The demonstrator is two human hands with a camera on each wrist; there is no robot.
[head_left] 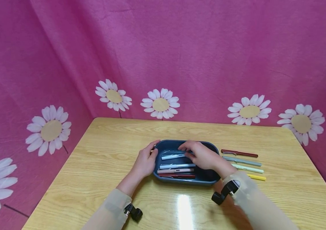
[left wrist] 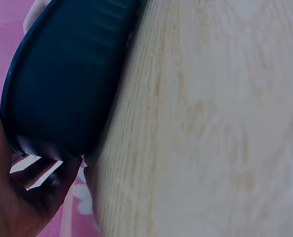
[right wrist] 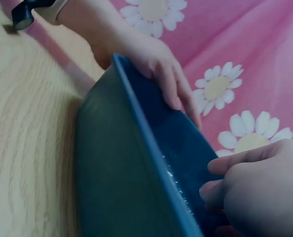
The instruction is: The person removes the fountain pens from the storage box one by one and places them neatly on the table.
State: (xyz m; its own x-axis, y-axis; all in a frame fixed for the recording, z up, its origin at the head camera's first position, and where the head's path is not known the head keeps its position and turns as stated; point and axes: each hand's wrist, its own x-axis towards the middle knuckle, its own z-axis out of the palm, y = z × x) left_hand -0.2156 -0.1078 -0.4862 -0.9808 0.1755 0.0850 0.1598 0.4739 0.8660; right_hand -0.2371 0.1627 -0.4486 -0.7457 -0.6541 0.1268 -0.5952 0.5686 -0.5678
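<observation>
A dark blue plastic bin [head_left: 177,182] sits on the wooden table. My left hand [head_left: 145,162] grips its left end, the thumb at the rim; the left wrist view shows fingers against the bin's outer wall. Reaching inside from the right, my right hand [head_left: 204,155] pinches the right end of a pale blue pen [head_left: 172,157] between thumb and fingers. Nearer me in the bin lie another light blue pen [head_left: 177,166], a pink pen [head_left: 175,171] and a dark red pen [head_left: 176,176], side by side. In the right wrist view the pens are hidden.
Right of the bin, a dark red pen [head_left: 239,153], a grey-blue pen [head_left: 244,161], a pale green pen [head_left: 248,168] and a yellow pen [head_left: 256,177] lie in a row, partly behind my right forearm. A pink curtain [head_left: 197,64] with daisies hangs behind the table [head_left: 108,153].
</observation>
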